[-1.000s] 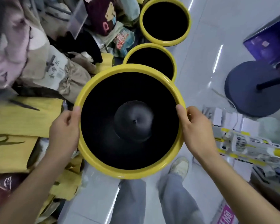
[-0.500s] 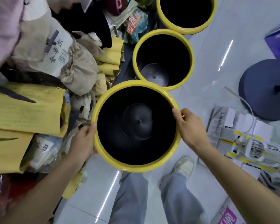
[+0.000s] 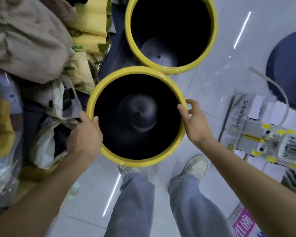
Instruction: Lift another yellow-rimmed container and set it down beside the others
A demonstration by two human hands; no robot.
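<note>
Bin: I've got the yellow-rimmed black bin [image 3: 137, 117] between both hands, mouth up, straight ahead of my shoes [image 3: 196, 165] over the pale tiled floor [image 3: 212, 79].
Landmark: its far rim sits right against the near rim of a second yellow-rimmed bin [image 3: 172, 35]; whether they actually touch I can't tell.
Left hand [image 3: 84, 134]: clamped on the left rim, thumb hooked over the yellow lip into the black inside, the other fingers hidden down the outer wall.
Right hand [image 3: 194, 122]: on the right rim, thumb laid over the lip, fingers curled round the outside.
Weight: I judge it light, a thin hollow shell with nothing inside but the domed black bottom.
Stiffness: the rolled yellow lip looks like the rigid part; the wall below may flex if squeezed.
Surface: glossy and smooth, so probably slippery; hooking the lip beats pinching the wall.
Best hold: opposite sides of the rim, as I have it, which keeps it level.
Left of the bin: a heap of cloth sacks and plastic bags [image 3: 46, 93], close to my left knuckles.
Right of the bin: a flat printed package [image 3: 243, 115] on the floor, well apart.
</note>
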